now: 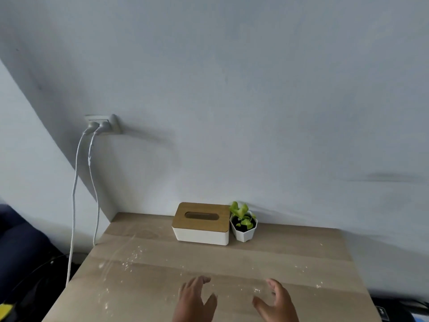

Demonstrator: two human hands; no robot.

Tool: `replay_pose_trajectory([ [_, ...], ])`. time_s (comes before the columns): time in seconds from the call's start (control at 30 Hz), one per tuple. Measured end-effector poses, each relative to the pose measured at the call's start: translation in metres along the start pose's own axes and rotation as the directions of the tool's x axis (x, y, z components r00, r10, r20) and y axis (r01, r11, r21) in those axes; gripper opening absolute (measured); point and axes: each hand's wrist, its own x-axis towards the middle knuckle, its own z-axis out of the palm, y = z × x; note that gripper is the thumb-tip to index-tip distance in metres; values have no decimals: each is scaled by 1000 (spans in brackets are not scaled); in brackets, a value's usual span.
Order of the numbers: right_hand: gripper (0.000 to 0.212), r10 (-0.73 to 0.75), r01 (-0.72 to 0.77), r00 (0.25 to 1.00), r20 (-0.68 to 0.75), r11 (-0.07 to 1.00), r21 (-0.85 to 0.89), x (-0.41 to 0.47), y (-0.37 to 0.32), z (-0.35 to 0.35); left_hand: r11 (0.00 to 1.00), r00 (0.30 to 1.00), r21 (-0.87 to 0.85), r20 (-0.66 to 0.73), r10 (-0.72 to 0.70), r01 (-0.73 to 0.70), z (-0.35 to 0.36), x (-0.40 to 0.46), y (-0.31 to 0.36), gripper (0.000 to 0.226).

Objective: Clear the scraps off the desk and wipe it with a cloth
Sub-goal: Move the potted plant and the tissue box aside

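On the near desk (162, 270), both hands hover spread and empty: left hand (195, 298), right hand (276, 300). Pale scraps (130, 263) lie scattered left, centre and right. Best bet: cup the palms and sweep crumbs together towards the near edge. No cloth in view. Far back, the tissue box (201, 223) shows an empty-looking slot; beside it, the pot (243, 228) holds a green plant (240, 211).

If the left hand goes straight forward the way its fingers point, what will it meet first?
Probably the tissue box at the back of the desk. The left hand points toward it, and between them only small white scraps lie on the wood. Depth is unclear.
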Motion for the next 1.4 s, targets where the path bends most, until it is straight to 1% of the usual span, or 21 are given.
replay_pose_trajectory([
  [0.07,80,-16,16,1000,2,1000,-7,18,-9,2,994,997,73,-21,80,-78,-4,24,4,45],
  [0.13,82,-45,45,999,19,999,-22,34,-18,4,987,992,110,-37,123,-119,-9,47,12,47],
  [0.2,85,-67,67,997,29,997,-23,50,-24,6,986,990,115,-56,126,-119,-12,71,20,48],
  [0.3,92,-105,106,994,40,994,-15,76,-35,9,982,989,136,-47,138,-131,-12,105,29,51],
  [0.43,104,-129,129,992,11,992,-7,113,-47,12,974,987,174,-46,157,-146,-11,149,35,50],
  [0.53,105,-148,148,989,-9,989,3,139,-50,15,966,980,191,-62,188,-173,-9,177,38,51],
  [0.6,108,-160,160,987,-14,987,0,154,-50,18,959,976,201,-46,214,-201,-4,194,40,50],
  [0.7,119,-159,159,987,-10,987,14,170,-48,24,946,977,251,7,212,-207,6,214,41,57],
  [0.8,127,-189,190,982,-28,980,51,181,-45,32,925,973,307,5,231,-221,19,227,39,60],
  [0.9,128,-217,219,976,-29,972,83,190,-42,37,890,957,381,-39,287,-251,31,233,37,59],
  [0.97,124,-272,274,962,-35,954,119,193,-44,40,862,937,421,-72,342,-282,35,233,35,58],
  [1.03,117,-320,324,946,-54,934,149,196,-45,44,847,920,435,-95,381,-306,40,235,32,57],
  [1.17,115,-370,371,928,-44,909,191,205,-44,53,835,903,452,-129,409,-314,47,239,27,57],
  [1.27,114,-387,398,917,-96,896,195,210,-42,61,828,889,457,-151,433,-326,51,239,25,57],
  [1.4,111,-369,398,915,-163,890,222,210,-45,71,825,872,452,-179,455,-338,52,240,22,57],
])
